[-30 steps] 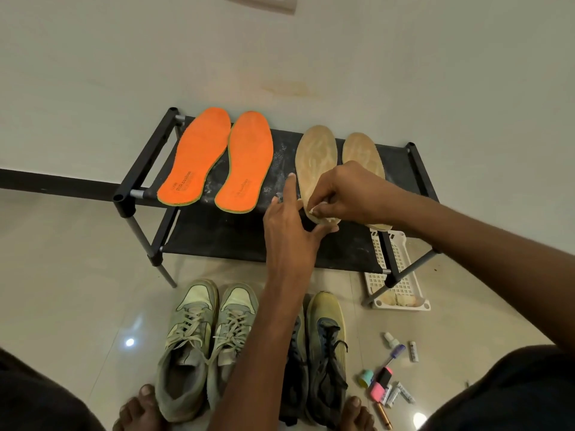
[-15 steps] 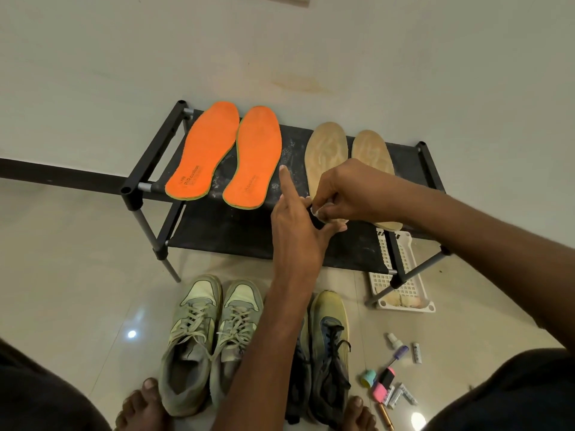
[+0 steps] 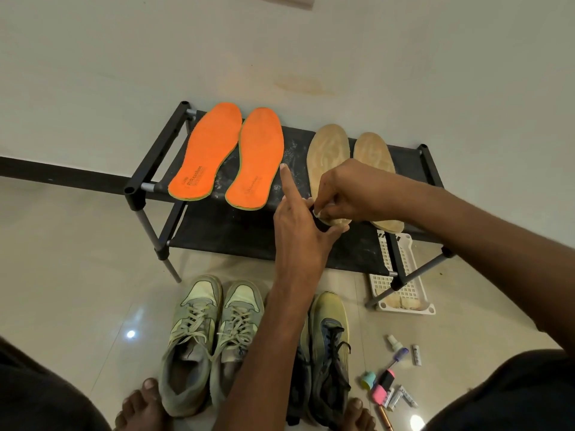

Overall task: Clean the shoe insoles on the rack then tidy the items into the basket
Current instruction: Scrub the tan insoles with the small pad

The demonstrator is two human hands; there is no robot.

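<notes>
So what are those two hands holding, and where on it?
Both hands meet at a small dark object, too hidden to name. The left hand holds it between thumb and fingers, forefinger pointing up; the right hand pinches its top end.

Left hand [image 3: 298, 225] forefinger raised; right hand [image 3: 345, 194] fingers pinched.

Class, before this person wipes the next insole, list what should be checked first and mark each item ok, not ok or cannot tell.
1. Orange insoles lie flat on the rack: ok.
2. Tan insoles on the rack: ok.
3. Right hand holds a cleaning item: cannot tell; it pinches something small and pale.
4. Left hand free: not ok; it grips something dark.
5. Basket reachable: not ok; partly under the rack.
6. Small items tidied: not ok; still on the floor.
</notes>
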